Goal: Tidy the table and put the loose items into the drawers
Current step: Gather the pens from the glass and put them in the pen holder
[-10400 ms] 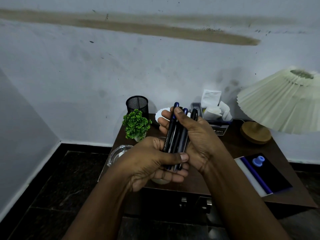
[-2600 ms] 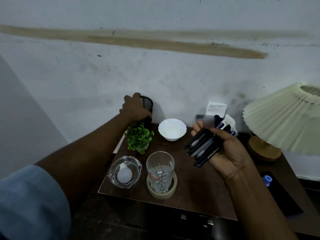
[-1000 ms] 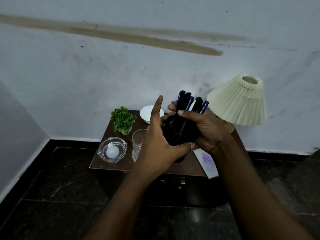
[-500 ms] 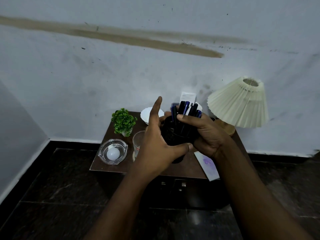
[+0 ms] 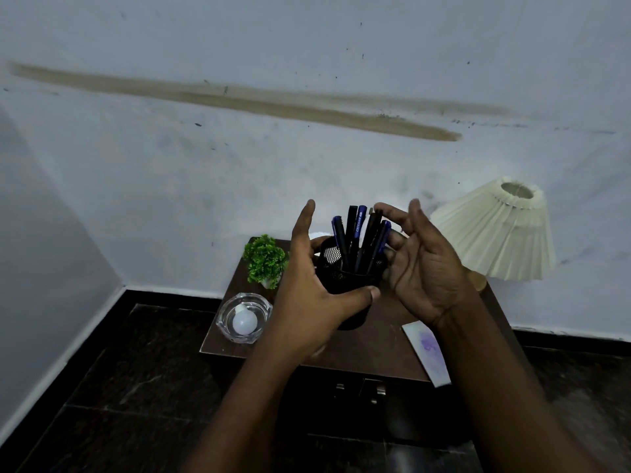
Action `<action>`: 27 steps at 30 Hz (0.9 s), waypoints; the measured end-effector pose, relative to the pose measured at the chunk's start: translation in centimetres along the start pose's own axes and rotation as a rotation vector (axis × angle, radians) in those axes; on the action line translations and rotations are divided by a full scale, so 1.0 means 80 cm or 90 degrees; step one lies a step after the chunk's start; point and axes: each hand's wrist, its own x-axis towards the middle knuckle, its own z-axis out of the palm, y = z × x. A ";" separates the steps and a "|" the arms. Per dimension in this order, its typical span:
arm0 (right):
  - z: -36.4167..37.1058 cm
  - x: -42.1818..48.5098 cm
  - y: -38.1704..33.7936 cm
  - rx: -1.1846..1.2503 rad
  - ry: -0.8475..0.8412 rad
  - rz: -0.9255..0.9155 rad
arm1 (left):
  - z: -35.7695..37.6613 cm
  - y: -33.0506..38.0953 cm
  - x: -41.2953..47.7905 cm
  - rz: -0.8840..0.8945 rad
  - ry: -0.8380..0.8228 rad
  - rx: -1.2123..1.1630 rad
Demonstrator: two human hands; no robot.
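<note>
My left hand (image 5: pixel 309 295) grips a black mesh pen holder (image 5: pixel 345 278) in the air above the brown side table (image 5: pixel 375 346). Several black and blue pens (image 5: pixel 358 237) stand upright in the holder. My right hand (image 5: pixel 423 264) is just right of the pens with its fingers spread; the fingertips hover at the pen tops, and I cannot tell whether they touch. The table's drawer front with metal handles (image 5: pixel 372 392) shows below the front edge, closed.
A small green plant (image 5: pixel 265 259) and a glass ashtray holding a white bulb (image 5: pixel 244 322) sit on the table's left. A pleated cream lamp (image 5: pixel 495 233) stands at the right. A white and purple booklet (image 5: pixel 428 353) overhangs the front right edge. Dark floor lies in front.
My right hand has let go of the pens and opened; they now stand in the holder. My left hand still grips the holder.
</note>
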 end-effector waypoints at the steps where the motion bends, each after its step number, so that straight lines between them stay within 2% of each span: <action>1: 0.000 0.002 0.000 0.002 0.002 0.001 | -0.006 0.003 0.003 -0.003 0.010 0.001; 11: -0.011 0.032 0.026 -0.026 0.071 0.032 | -0.108 0.002 0.120 -0.020 0.090 0.104; 16: -0.014 0.053 0.057 -0.028 0.104 0.058 | -0.147 -0.051 0.188 -0.050 0.090 0.169; 22: -0.029 0.067 0.078 -0.027 0.127 0.069 | -0.150 -0.122 0.230 -0.068 0.095 0.226; 27: -0.040 0.069 0.081 -0.053 0.140 0.079 | -0.146 -0.178 0.229 -0.091 0.038 0.263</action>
